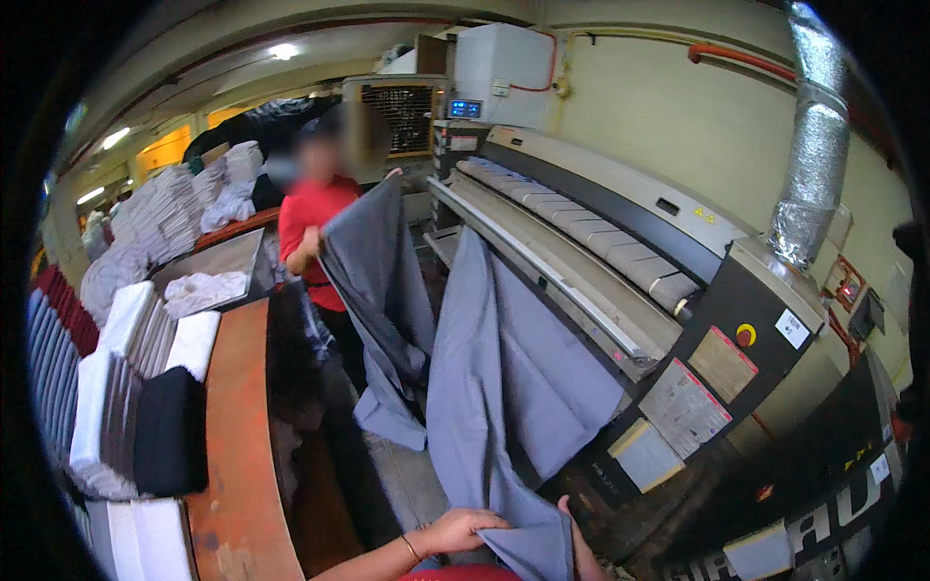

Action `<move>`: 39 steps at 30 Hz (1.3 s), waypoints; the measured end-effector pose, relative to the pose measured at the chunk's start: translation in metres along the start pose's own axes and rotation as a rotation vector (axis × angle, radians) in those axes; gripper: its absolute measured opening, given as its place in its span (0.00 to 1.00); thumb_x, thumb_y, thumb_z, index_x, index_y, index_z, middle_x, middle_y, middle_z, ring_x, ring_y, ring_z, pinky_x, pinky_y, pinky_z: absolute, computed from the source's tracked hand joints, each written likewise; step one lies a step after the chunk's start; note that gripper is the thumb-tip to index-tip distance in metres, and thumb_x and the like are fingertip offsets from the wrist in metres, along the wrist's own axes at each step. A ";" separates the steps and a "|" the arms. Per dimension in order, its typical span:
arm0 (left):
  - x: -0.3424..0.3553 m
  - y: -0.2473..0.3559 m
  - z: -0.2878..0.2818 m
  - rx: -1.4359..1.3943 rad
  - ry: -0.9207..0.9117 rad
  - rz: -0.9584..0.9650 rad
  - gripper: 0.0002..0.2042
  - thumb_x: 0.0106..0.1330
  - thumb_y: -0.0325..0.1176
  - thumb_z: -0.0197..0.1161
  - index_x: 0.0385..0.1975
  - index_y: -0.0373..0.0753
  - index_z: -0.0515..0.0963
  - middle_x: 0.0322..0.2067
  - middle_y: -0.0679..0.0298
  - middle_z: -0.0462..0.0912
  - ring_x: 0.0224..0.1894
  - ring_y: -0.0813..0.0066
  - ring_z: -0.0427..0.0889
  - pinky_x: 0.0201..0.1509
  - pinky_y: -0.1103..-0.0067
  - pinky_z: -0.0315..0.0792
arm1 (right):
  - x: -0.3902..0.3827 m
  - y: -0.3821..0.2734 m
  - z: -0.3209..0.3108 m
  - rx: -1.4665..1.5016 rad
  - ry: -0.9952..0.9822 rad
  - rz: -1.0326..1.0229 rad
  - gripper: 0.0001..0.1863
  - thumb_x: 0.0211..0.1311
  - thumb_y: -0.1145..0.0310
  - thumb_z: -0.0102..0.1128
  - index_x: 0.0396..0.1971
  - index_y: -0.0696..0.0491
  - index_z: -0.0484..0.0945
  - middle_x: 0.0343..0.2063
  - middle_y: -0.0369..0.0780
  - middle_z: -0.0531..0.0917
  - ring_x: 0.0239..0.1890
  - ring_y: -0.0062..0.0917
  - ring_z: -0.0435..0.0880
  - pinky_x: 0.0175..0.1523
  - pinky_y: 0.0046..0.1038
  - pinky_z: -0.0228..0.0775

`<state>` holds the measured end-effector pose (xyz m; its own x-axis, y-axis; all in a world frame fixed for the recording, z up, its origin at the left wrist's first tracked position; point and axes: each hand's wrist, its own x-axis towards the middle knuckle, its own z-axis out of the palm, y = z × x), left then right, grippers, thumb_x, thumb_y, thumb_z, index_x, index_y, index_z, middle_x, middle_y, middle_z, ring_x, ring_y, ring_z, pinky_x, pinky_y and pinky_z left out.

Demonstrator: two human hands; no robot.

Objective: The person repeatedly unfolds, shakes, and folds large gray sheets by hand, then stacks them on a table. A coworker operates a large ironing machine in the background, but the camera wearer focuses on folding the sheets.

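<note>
A large grey sheet (475,387) hangs in loose folds in front of me. My left hand (463,531) is closed on its near edge, fingers wrapped over the cloth. At the other side of that edge, my right hand (573,533) grips the sheet, its thumb showing and its fingers mostly hidden behind the cloth. Across from me a co-worker in a red top (325,208) lifts grey cloth (378,261) with both hands raised and apart. The two hanging parts come close together low down; whether they are one piece I cannot tell.
A long flatwork ironer (591,203) runs along the right, with a padded roller, a front rail and a red stop button (746,335). On the left stand an orange-brown tabletop (237,436), stacks of folded linen (126,358) and a metal bin (242,261) holding white cloth.
</note>
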<state>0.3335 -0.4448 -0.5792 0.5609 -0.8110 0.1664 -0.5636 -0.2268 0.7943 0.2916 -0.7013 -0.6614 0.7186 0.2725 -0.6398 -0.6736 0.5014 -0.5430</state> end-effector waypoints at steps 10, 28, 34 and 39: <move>-0.037 0.033 0.027 0.235 0.030 -0.045 0.19 0.54 0.26 0.61 0.48 0.49 0.78 0.40 0.64 0.80 0.43 0.60 0.80 0.44 0.70 0.75 | -0.049 0.033 -0.021 0.041 0.055 -0.009 0.41 0.64 0.37 0.46 0.63 0.58 0.61 0.56 0.45 0.74 0.54 0.33 0.75 0.60 0.34 0.65; -0.056 0.029 0.004 0.312 -0.027 -0.034 0.22 0.49 0.26 0.64 0.47 0.49 0.78 0.35 0.63 0.78 0.39 0.60 0.80 0.40 0.69 0.76 | -0.079 0.123 -0.032 -1.001 0.035 -0.155 0.20 0.68 0.55 0.51 0.49 0.54 0.78 0.31 0.39 0.82 0.34 0.24 0.81 0.38 0.24 0.71; -0.053 0.038 -0.016 0.227 -0.195 -0.077 0.22 0.54 0.31 0.65 0.52 0.48 0.75 0.48 0.60 0.76 0.50 0.57 0.75 0.52 0.70 0.71 | -0.128 0.084 0.030 -1.049 0.368 -0.582 0.12 0.65 0.64 0.54 0.39 0.56 0.79 0.29 0.41 0.82 0.32 0.26 0.80 0.38 0.27 0.71; -0.031 0.060 -0.017 0.100 0.000 0.238 0.19 0.62 0.40 0.63 0.51 0.43 0.74 0.57 0.58 0.67 0.62 0.55 0.64 0.68 0.63 0.55 | -0.149 0.047 0.090 -1.317 0.308 -0.882 0.09 0.65 0.66 0.53 0.35 0.56 0.79 0.34 0.47 0.81 0.37 0.44 0.80 0.41 0.35 0.71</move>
<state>0.2923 -0.4239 -0.5271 0.4058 -0.8477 0.3417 -0.7368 -0.0822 0.6711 0.1687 -0.6449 -0.5429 0.9919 0.0472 0.1176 0.1195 -0.6571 -0.7443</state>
